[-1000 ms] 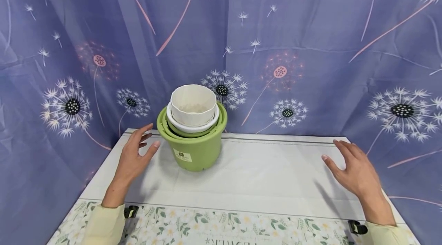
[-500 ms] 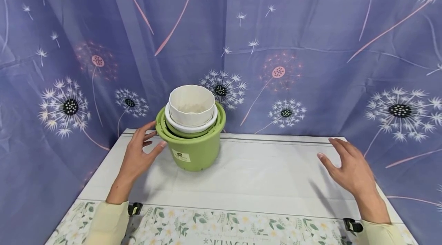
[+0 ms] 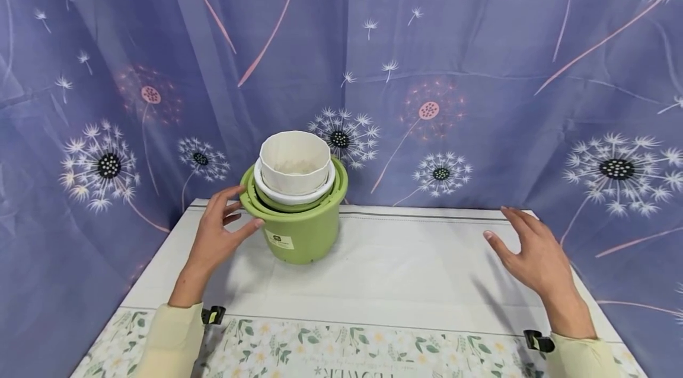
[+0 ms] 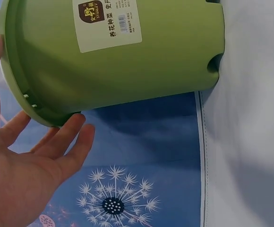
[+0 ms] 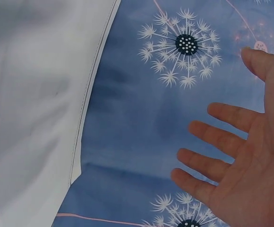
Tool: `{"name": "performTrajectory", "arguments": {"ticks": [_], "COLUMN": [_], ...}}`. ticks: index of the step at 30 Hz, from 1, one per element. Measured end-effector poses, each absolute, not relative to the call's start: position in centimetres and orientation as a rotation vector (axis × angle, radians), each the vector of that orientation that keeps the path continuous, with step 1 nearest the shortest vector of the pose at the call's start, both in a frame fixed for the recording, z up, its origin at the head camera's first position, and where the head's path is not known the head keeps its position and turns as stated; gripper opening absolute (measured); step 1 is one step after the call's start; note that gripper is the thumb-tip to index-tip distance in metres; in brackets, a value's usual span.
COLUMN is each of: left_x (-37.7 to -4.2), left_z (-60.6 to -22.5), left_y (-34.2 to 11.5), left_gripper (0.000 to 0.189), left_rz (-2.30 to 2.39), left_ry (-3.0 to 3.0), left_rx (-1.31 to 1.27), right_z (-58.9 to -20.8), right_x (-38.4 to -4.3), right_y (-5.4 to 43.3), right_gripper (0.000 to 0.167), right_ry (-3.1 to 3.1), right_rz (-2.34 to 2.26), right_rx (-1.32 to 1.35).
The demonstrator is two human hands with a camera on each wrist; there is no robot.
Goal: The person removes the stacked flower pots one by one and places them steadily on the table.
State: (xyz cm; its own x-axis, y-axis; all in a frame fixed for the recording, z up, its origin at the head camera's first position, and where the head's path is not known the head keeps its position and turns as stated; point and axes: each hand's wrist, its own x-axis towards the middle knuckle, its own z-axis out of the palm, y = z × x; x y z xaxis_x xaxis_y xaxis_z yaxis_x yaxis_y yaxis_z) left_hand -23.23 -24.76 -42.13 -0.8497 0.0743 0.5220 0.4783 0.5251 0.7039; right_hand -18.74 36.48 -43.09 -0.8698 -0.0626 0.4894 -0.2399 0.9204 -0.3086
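Observation:
A large green plant pot point(image 3: 304, 236) with a pale label point(image 4: 108, 23) stands at the table's back left. Nested in it are another green pot point(image 3: 290, 208), a white round pot point(image 3: 294, 196) and, on top, a cream faceted pot point(image 3: 296, 181) with pale residue at its bottom. My left hand point(image 3: 216, 242) is at the left side of the outer pot's rim, fingers spread and loosely bent, thumb toward the front. In the left wrist view the fingertips point(image 4: 75, 124) lie right at the rim. My right hand point(image 3: 539, 256) hovers over the table's right side, fingers spread, holding nothing.
A white tablecloth point(image 3: 405, 271) with a floral front band point(image 3: 384, 348) covers the table. Blue dandelion-print curtains point(image 3: 480, 129) hang close behind and at both sides. Each wrist wears a small black device point(image 3: 539, 341).
My left hand has moved right, from beside the green pot to its rim. The right hand has drifted slightly left. The pots have stayed in place.

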Motion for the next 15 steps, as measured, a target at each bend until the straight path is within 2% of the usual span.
{"name": "performTrajectory", "arguments": {"ticks": [15], "left_x": [-23.7], "left_z": [-42.4], "left_y": [-24.2], "left_gripper": [0.082], "left_rz": [-1.399], "left_ry": [-2.302], "left_rx": [-0.457], "right_z": [-42.8], "right_x": [-19.5], "right_y": [34.9], "right_gripper": [0.067], "right_ry": [-2.57], "right_rz": [0.519], "right_rx": [0.249]}}
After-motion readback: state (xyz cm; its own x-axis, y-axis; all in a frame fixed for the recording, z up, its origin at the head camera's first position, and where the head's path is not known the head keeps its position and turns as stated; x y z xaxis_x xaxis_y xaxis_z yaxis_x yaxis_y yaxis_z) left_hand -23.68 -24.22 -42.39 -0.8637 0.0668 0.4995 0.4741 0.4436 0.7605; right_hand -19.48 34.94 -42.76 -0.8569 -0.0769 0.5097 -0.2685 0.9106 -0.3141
